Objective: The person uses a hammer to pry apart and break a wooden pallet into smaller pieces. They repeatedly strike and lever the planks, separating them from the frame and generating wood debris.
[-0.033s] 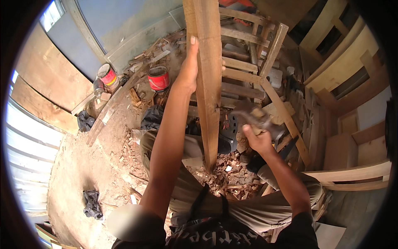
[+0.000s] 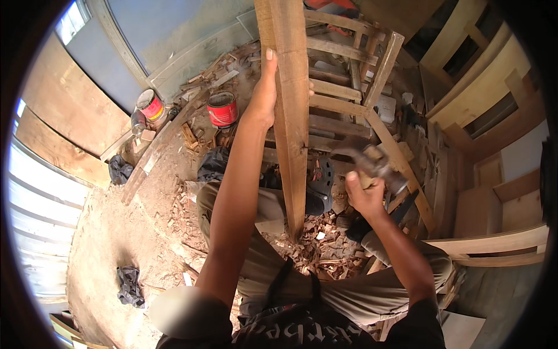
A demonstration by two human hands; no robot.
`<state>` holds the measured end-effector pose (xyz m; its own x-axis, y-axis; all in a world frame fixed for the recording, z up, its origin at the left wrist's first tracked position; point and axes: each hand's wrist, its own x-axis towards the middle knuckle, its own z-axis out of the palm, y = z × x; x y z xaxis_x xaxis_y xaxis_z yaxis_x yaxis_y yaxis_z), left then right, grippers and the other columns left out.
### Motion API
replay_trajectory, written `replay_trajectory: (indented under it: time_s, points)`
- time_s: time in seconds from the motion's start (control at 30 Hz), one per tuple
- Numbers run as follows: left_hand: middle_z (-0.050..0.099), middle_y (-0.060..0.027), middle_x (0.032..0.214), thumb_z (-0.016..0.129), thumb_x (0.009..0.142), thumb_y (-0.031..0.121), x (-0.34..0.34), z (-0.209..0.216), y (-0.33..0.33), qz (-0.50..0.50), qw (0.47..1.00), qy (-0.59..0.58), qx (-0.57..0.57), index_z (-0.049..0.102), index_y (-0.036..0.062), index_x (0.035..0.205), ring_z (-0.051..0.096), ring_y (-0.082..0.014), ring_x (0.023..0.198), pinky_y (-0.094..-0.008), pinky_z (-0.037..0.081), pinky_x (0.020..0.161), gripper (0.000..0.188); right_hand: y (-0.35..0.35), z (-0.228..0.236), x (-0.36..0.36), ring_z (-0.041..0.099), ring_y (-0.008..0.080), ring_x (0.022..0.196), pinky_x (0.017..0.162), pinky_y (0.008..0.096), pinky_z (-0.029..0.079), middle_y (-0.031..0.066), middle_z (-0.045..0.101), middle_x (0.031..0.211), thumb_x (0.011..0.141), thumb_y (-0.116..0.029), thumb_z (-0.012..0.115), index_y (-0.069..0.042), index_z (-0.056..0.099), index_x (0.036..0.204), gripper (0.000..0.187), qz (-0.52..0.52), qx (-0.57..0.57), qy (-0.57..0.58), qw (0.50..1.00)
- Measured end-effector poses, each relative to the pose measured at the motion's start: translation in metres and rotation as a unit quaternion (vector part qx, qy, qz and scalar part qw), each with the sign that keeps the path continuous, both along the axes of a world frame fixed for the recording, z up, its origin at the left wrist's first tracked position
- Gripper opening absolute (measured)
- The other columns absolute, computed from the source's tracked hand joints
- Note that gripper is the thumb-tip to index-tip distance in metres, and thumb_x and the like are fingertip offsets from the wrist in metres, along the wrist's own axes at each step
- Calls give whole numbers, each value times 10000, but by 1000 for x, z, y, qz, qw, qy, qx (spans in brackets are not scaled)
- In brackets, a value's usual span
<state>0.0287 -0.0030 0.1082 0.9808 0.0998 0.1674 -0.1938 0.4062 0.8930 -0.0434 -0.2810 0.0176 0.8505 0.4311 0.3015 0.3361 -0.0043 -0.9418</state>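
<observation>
A long wooden beam (image 2: 292, 110) stands upright in front of me, its lower end among the wood chips between my legs. My left hand (image 2: 267, 90) grips the beam high up, with the thumb along its near face and fingertips showing past its right edge. To the right of the beam, my right hand (image 2: 367, 198) is closed round the handle of a claw hammer (image 2: 375, 163). The hammer's head is slightly blurred and stays apart from the beam. Below it, a grey sandal (image 2: 319, 189) shows beside the beam.
A slatted wooden frame (image 2: 343, 104) lies behind the beam. Red cans (image 2: 222, 110) stand to the left, among wood scraps. Wooden panels (image 2: 494, 93) lean at the right. Black plastic (image 2: 130, 287) lies on the dirt floor, and wood chips (image 2: 325, 256) cover the ground between my legs.
The hammer has shifted slightly to the right, away from the beam, together with my right hand. The beam and my left hand have barely moved.
</observation>
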Motion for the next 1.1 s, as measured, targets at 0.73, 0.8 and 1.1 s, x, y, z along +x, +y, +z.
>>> replay_trajectory:
  time_s: [0.73, 0.8, 1.1]
  points:
    - [679, -169, 938, 338, 889, 848, 13, 23, -52, 28, 997, -15, 72, 581, 20, 1230, 700, -256, 828, -394, 580, 723, 928, -15, 63, 32, 691, 429, 872, 741, 462, 558, 229, 704, 929, 880, -339, 763, -8, 653, 1112, 419, 26, -339, -139, 930]
    - [685, -170, 899, 353, 858, 877, 14, 22, -51, -13, 999, -9, 47, 592, 6, 1214, 712, -246, 808, -385, 591, 722, 972, -22, 54, 36, 684, 435, 884, 751, 469, 560, 228, 705, 938, 857, -318, 780, -22, 654, 1125, 419, 37, -353, -138, 924]
    - [688, -167, 872, 369, 842, 888, 8, 16, -46, -123, 990, -67, -18, 586, -8, 1203, 715, -249, 787, -390, 598, 673, 990, -34, -21, 46, 702, 227, 667, 596, 338, 520, 168, 687, 779, 753, -164, 804, -40, 694, 1000, 298, 81, -169, -150, 971]
